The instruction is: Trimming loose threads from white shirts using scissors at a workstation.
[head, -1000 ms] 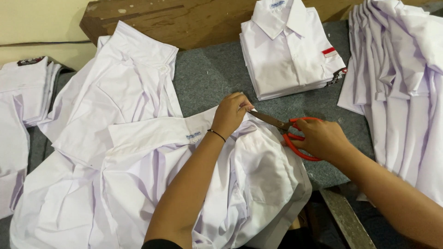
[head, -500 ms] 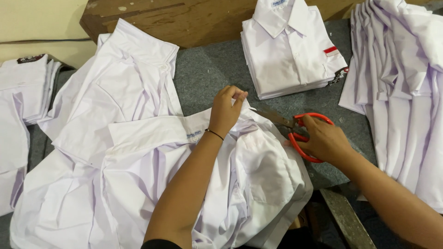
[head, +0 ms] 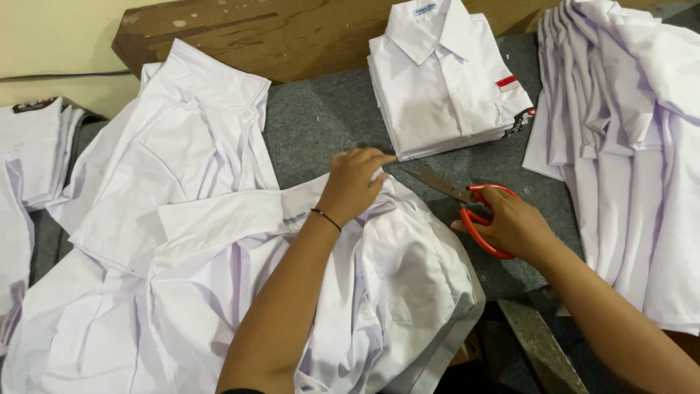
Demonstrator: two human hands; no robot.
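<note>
Here, the shirt (head: 292, 292) spread at lower centre is pinned at its collar by the left hand (head: 355, 182), keeping the cloth taut; red-handled scissors (head: 474, 208) are gripped in the right hand (head: 514, 226), blades pointed toward the collar on the grey surface (head: 321, 124).

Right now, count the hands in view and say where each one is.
2. The left hand presses on the collar of the white shirt spread mid-table. The right hand holds the red-handled scissors just right of it. No others show.
</note>
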